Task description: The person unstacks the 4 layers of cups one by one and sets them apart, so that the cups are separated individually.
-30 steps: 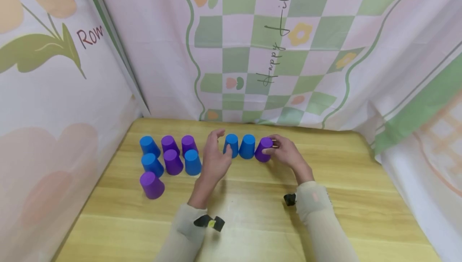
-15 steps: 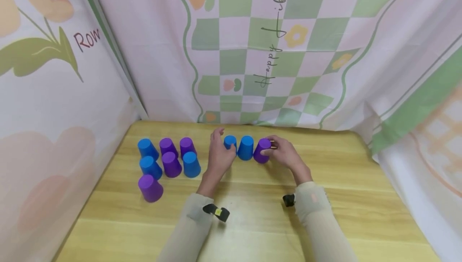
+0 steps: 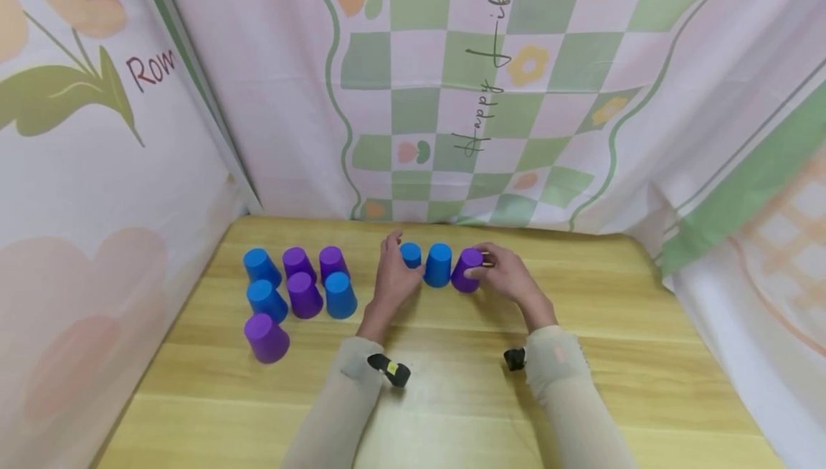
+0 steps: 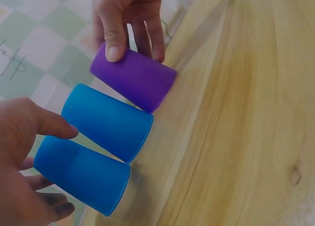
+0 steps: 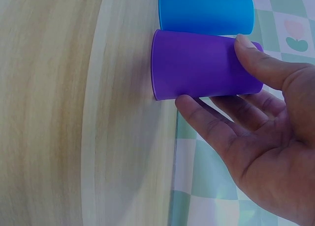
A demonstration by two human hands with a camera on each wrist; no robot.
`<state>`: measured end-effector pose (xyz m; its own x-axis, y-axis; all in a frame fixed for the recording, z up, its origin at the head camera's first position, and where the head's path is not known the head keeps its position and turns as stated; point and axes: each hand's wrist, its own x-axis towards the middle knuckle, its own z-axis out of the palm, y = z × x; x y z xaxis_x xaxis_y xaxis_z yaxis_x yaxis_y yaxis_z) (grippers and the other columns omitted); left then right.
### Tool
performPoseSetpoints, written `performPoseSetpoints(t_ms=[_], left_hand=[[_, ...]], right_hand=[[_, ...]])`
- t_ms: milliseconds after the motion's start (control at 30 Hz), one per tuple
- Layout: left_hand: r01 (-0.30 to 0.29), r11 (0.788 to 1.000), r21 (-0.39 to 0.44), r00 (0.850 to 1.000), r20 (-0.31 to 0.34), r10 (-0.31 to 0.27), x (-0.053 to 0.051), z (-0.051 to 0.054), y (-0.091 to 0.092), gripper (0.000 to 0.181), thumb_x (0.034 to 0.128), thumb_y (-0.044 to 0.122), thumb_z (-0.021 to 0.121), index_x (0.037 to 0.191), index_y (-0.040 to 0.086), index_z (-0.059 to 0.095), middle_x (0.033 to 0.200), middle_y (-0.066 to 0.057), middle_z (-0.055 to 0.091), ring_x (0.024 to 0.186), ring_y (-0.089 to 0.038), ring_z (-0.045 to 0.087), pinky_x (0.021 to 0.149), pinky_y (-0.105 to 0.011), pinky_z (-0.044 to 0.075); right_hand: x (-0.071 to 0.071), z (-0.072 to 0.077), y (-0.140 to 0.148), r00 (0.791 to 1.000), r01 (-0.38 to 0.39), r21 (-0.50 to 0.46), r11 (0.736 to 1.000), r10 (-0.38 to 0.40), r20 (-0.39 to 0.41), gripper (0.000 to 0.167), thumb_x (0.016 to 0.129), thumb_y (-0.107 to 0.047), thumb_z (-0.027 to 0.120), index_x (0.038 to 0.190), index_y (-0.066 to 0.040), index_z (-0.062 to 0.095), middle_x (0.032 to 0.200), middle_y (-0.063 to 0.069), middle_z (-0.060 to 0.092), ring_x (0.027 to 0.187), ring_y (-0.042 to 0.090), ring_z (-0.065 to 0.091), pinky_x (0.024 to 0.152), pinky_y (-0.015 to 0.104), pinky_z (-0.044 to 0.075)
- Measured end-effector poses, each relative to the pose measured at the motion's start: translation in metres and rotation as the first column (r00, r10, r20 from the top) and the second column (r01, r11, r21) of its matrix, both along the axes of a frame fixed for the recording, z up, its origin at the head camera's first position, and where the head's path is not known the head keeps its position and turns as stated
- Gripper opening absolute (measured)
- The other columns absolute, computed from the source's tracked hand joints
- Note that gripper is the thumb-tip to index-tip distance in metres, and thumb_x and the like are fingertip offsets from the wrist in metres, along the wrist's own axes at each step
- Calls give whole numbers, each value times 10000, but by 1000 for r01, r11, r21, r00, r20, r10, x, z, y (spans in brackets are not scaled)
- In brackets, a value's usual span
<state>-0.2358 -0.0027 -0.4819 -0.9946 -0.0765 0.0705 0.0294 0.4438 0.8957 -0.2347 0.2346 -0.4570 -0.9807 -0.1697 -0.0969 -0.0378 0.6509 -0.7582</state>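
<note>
- Patterned curtain (image 3: 477, 82) with green-and-white checks hangs along the table's back edge, limiting reach on the far side.
- Wooden table (image 3: 452, 411) spreads below, its side edges splaying outward toward the person; a broad stretch of wood runs from the right hand to the right edge, and another lies between the forearms.
- Left sleeve (image 3: 338, 404) and right sleeve (image 3: 574, 397) come in over the near part of the table, well apart.
- Group of seven cups (image 3: 305, 295), four purple and three blue, stands mouth-down at the left; a strip of wood separates it from the left edge, a narrower gap from the left hand.
- Left hand (image 3: 395, 275) grips the left blue cup (image 3: 410, 255), thumb and fingers on opposite sides.
- Right hand (image 3: 513, 279) holds the right purple cup (image 3: 462, 279) between thumb and fingers, its index fingertip near the rim.
- Middle blue cup (image 3: 438, 266) stands between those two, all three mouth-down near the back edge, bases touching or almost so.
- Black wrist devices (image 3: 392, 368) sit at both cuffs.
</note>
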Motion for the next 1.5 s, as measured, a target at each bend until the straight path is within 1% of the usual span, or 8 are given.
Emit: performPoseSetpoints(t_ms=[133, 333, 567, 700, 1000, 1267, 1500], left_hand=[[-3, 1000, 4, 1000, 9, 3, -2, -3, 0, 787, 909, 47, 789, 1572, 91, 367, 1555, -179, 466, 1427, -393, 510, 1175, -575, 453], [-4, 1000, 4, 1000, -3, 4, -3, -6, 1, 729, 902, 53, 803, 1528, 78, 431, 1496, -183, 528, 1401, -389, 533, 1180, -567, 451], [-2, 1000, 18, 1000, 5, 2, -3, -9, 2, 656, 921, 51, 776, 1500, 87, 470, 1511, -189, 529, 1412, -398, 523, 1180, -587, 442], [0, 1000, 22, 1000, 8, 0, -3, -11, 3, 623, 940, 41, 756, 1495, 69, 476, 1510, -190, 530, 1421, -398, 516, 1185, -592, 435], [4, 1000, 15, 1000, 11, -4, -2, -16, 1, 541, 947, 58, 752, 1429, 68, 505, 1437, -160, 587, 1389, -359, 550, 1180, -566, 450], [6, 1000, 31, 1000, 20, -7, 0, -16, -1, 519, 954, 58, 741, 1421, 76, 516, 1422, -146, 598, 1381, -348, 555, 1181, -563, 450], [9, 1000, 26, 1000, -4, -9, 2, -15, -2, 504, 952, 43, 737, 1406, 69, 522, 1403, -148, 606, 1361, -350, 568, 1173, -569, 456]], right_hand=[[0, -1, 1, 1000, 0, 6, 1000, 0, 4, 562, 977, -246, 751, 1464, -47, 554, 1426, 259, 621, 1340, 451, 587, 1082, 559, 535], [0, 0, 1, 1000, 6, -1, 1000, -6, 12, 566, 974, -241, 756, 1466, -48, 554, 1428, 264, 619, 1339, 453, 588, 1074, 554, 542], [1, 0, 1, 1000, 7, -2, 1000, -7, 15, 567, 974, -240, 754, 1467, -45, 552, 1431, 266, 618, 1346, 457, 582, 1088, 566, 528], [1, -1, 1, 1000, 4, -1, 1000, -4, 9, 570, 972, -236, 754, 1469, -42, 552, 1431, 265, 618, 1348, 459, 581, 1091, 568, 525], [0, 0, 1, 1000, 8, 2, 1000, -8, 13, 569, 976, -238, 751, 1473, -46, 550, 1437, 264, 615, 1352, 454, 579, 1093, 563, 525], [-1, 0, -1, 1000, 5, -5, 1000, -5, 10, 560, 975, -235, 754, 1463, -41, 559, 1430, 264, 620, 1347, 451, 586, 1096, 560, 525], [-2, 0, 0, 1000, 6, -7, 1000, -5, 13, 566, 973, -228, 753, 1467, -39, 552, 1433, 263, 619, 1343, 445, 591, 1081, 554, 539]])
